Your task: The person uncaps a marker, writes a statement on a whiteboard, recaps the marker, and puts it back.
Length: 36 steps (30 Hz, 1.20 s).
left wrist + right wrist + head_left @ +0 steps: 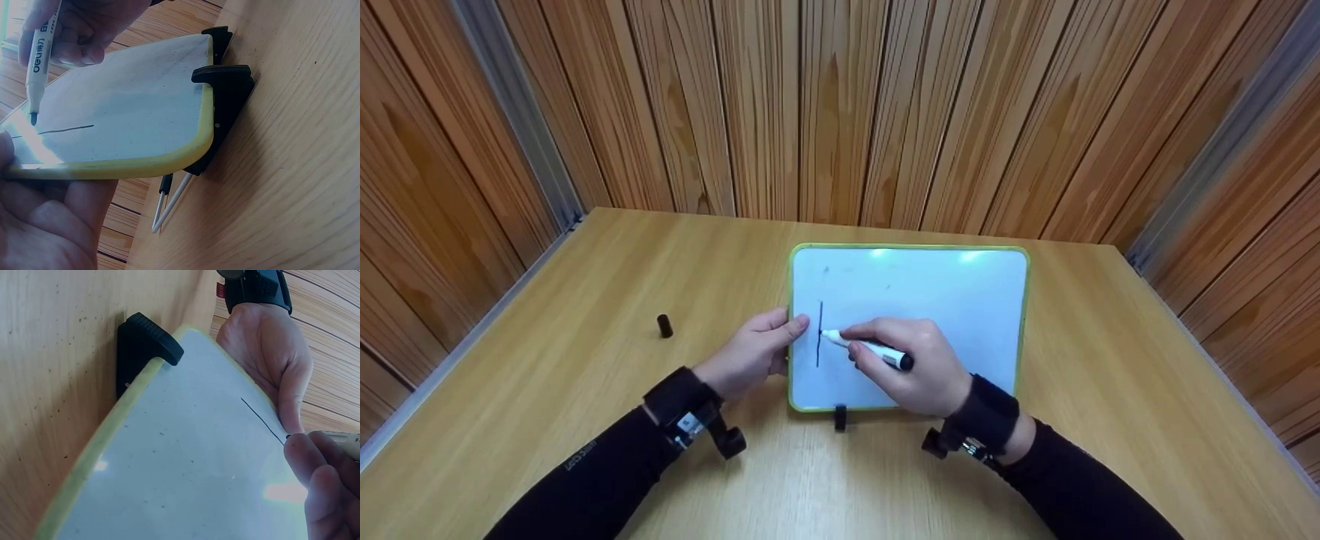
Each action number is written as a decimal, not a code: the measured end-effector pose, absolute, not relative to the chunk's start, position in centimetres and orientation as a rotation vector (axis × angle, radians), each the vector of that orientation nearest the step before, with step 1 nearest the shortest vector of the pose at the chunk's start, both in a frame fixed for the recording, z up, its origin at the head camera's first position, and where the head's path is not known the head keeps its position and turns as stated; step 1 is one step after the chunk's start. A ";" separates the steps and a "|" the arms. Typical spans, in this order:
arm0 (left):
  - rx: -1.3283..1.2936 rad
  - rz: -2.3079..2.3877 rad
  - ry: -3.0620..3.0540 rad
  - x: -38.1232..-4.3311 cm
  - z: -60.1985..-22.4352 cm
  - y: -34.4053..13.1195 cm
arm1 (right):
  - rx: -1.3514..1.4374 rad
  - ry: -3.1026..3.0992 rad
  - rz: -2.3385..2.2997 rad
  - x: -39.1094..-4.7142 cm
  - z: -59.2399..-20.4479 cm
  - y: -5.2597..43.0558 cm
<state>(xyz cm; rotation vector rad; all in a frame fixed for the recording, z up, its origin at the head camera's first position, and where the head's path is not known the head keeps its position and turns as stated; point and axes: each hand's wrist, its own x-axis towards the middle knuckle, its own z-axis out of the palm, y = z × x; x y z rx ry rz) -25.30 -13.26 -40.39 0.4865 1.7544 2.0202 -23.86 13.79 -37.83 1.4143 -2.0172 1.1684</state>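
Note:
A small whiteboard [960, 315] with a yellow-green rim leans on a black stand [225, 101] on the table. My left hand [754, 349] grips its left edge, thumb on the front face and fingers behind. Between thumb and fingers, my right hand [919, 364] pinches a white marker [40, 73] with a dark end. The marker's black tip is right at a thin upright black line [819, 349] near the board's left side. In the right wrist view, the fingers hide most of the marker.
A black marker cap [664, 325] rests on the wooden table [585, 375] left of the board. Wood-plank walls [840, 112] enclose the table's back and sides. A black stand clip [841, 418] hooks the board's lower edge, and a thin white stand leg [174, 202] shows behind.

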 end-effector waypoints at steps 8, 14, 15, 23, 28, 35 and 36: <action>0.507 2.023 1.748 -25.3 -40.5 -13.2 | 1.389 -2.038 1.143 -24.0 -38.2 13.9; 0.512 2.019 1.746 -25.3 -40.5 -13.2 | 1.380 -2.053 1.131 -24.1 -38.2 14.0; 0.515 2.019 1.745 -25.2 -40.5 -13.2 | 1.375 -2.059 1.130 -24.1 -38.2 14.1; 0.518 2.018 1.756 -25.2 -40.4 -13.2 | 1.325 -2.093 1.122 -24.0 -37.7 14.3; 0.500 2.015 1.756 -25.3 -40.3 -13.3 | 1.321 -2.085 1.094 -23.9 -37.5 14.4; 0.486 2.028 1.758 -25.3 -40.4 -13.3 | 1.317 -2.065 1.091 -24.0 -37.4 14.7; 0.487 2.031 1.757 -25.3 -40.5 -13.3 | 1.316 -2.062 1.095 -24.1 -37.4 14.7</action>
